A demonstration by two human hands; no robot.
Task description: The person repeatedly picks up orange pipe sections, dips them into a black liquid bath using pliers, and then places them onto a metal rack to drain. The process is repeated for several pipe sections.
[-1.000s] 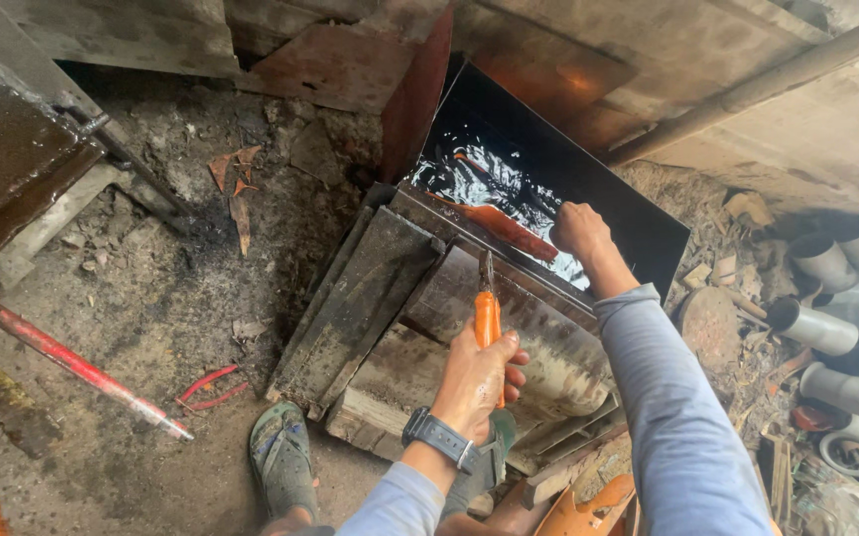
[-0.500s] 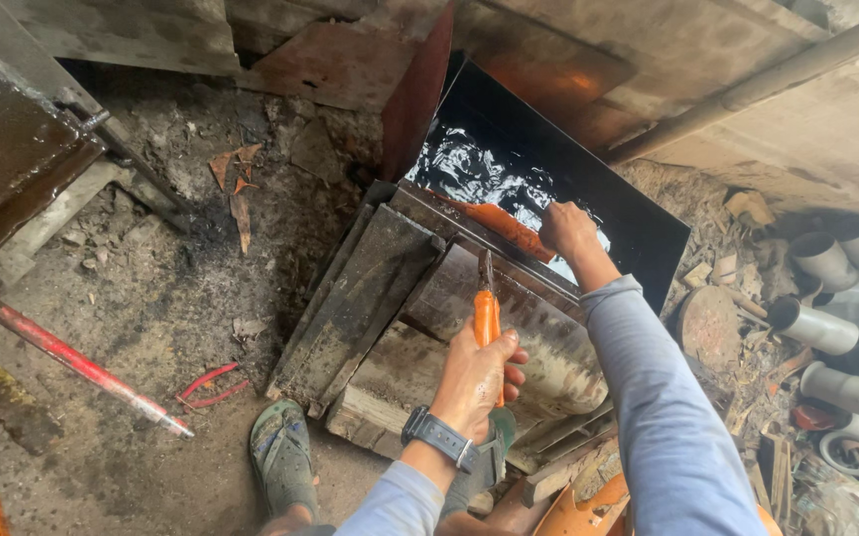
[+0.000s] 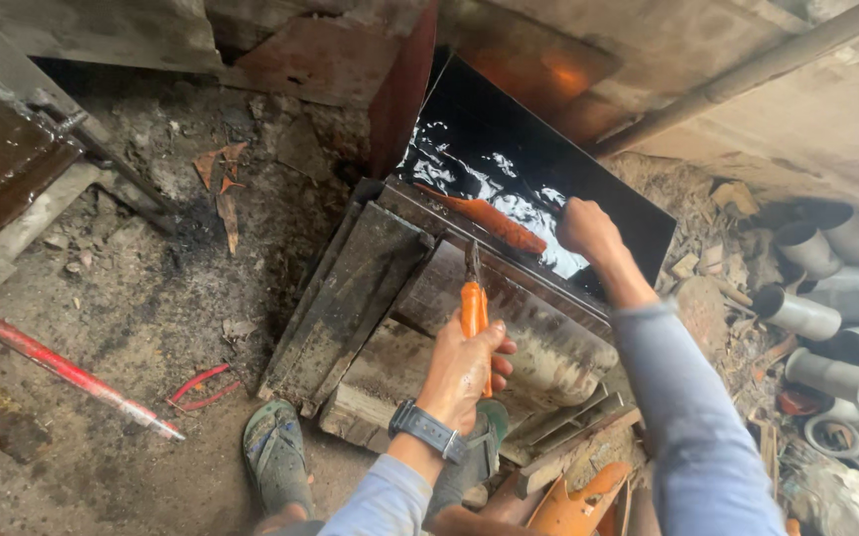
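The orange-handled pliers stand nearly upright at the centre of the frame, their dark jaws pointing up toward the lower edge of a glossy black sheet. The left hand is wrapped tight around the orange grips, a dark wristwatch on its wrist. Up and to the right, the right hand is closed in a fist at the near edge of the black sheet; whether it grips the edge or merely presses on it cannot be told. A rusty orange strip lies slanted on the sheet just left of that hand. The sheet leans over a stack of worn wooden and metal boards on the dirt floor. Below the boards, at the bottom centre, a foot in a green sandal rests on the ground. A red rod runs diagonally across the lower left, with a small red tool near it. Grey pipe pieces are piled at the right edge.
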